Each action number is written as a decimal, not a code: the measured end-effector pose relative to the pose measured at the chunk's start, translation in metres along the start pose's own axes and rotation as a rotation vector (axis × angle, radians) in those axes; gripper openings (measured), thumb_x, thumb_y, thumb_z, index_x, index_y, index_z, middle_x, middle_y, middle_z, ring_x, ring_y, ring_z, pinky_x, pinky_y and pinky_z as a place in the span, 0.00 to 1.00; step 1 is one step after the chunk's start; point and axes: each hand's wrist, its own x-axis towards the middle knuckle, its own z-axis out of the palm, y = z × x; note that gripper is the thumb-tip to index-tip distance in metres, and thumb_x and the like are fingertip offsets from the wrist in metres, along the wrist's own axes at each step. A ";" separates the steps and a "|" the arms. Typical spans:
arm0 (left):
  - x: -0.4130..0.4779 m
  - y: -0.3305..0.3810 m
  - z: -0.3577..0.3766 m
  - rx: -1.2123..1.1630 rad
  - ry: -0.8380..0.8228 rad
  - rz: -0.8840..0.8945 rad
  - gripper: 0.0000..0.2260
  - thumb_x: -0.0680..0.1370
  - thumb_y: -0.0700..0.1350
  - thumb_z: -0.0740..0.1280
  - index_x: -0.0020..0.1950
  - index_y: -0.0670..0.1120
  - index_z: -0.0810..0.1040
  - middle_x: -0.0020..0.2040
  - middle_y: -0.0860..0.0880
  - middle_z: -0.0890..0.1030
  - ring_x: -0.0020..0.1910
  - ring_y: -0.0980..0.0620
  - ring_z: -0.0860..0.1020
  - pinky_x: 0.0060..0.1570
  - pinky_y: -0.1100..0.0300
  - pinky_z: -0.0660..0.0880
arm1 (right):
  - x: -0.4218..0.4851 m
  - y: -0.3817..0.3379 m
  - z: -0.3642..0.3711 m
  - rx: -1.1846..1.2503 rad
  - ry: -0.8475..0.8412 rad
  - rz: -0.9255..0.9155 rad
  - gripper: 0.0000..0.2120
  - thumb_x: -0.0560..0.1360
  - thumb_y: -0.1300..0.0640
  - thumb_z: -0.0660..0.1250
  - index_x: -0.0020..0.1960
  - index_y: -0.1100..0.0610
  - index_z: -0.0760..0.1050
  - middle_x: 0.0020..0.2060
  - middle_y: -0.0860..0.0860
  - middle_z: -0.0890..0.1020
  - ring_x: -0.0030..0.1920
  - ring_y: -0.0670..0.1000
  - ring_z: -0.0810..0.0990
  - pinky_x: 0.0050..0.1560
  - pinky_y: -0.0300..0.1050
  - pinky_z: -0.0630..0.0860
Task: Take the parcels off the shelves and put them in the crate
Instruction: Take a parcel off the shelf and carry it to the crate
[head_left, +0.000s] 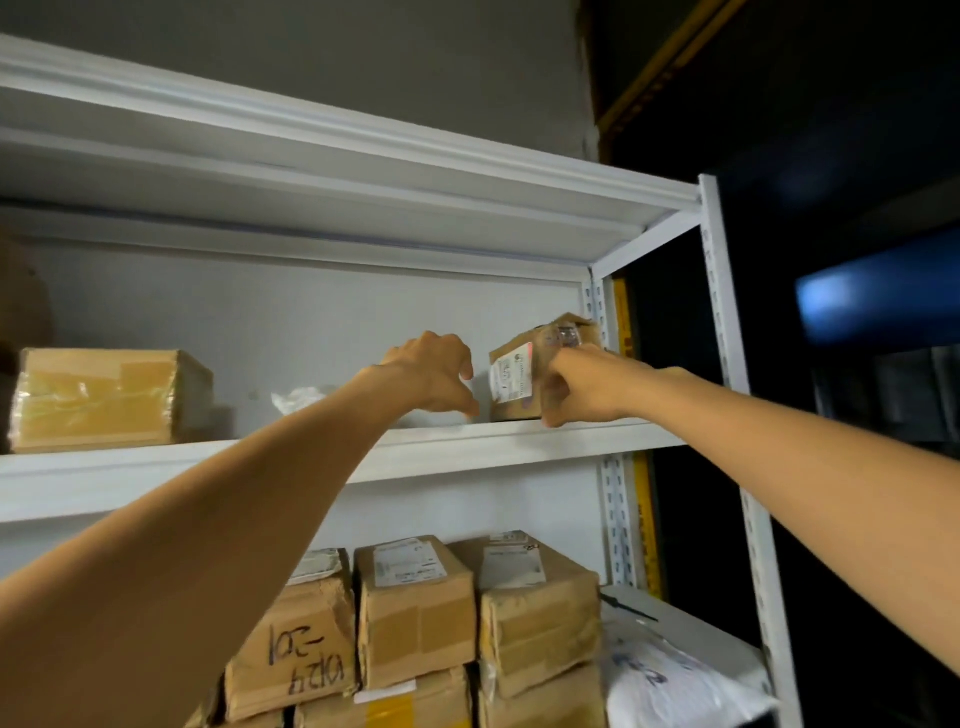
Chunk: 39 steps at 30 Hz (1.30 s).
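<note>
small cardboard parcel at right end of upper shelf | right hand grips its near edge, likely to drag it out; left hand spread, empty, just beside, ready to steady | crate unseen

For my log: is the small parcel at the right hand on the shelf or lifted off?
On the shelf: the small parcel has its lower edge on the upper shelf, while the right hand grips its front.

At lower centre-left a brown box carries black marker scrawl: two lines of digits, seemingly upside down, not surely legible. White labels on neighbouring boxes and the upper-shelf parcel — print too small.
</note>
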 end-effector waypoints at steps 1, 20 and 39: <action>0.003 0.005 0.005 -0.007 -0.008 0.007 0.23 0.69 0.53 0.75 0.62 0.52 0.76 0.57 0.50 0.78 0.55 0.47 0.77 0.51 0.56 0.72 | -0.004 0.010 -0.002 -0.007 0.015 0.031 0.14 0.70 0.49 0.73 0.49 0.57 0.79 0.46 0.52 0.80 0.46 0.53 0.78 0.47 0.50 0.79; 0.058 0.044 0.053 0.054 -0.033 -0.253 0.25 0.67 0.54 0.76 0.62 0.53 0.75 0.58 0.51 0.77 0.55 0.47 0.76 0.53 0.55 0.74 | 0.076 0.089 0.006 0.041 0.362 0.131 0.38 0.71 0.35 0.65 0.71 0.57 0.63 0.67 0.61 0.66 0.65 0.64 0.68 0.51 0.52 0.69; 0.073 0.084 0.057 -0.915 0.004 -0.354 0.23 0.76 0.63 0.65 0.61 0.46 0.71 0.44 0.50 0.75 0.41 0.49 0.81 0.37 0.63 0.81 | 0.083 0.096 0.023 1.201 0.634 0.539 0.26 0.63 0.38 0.70 0.50 0.57 0.72 0.53 0.57 0.78 0.47 0.59 0.79 0.46 0.51 0.78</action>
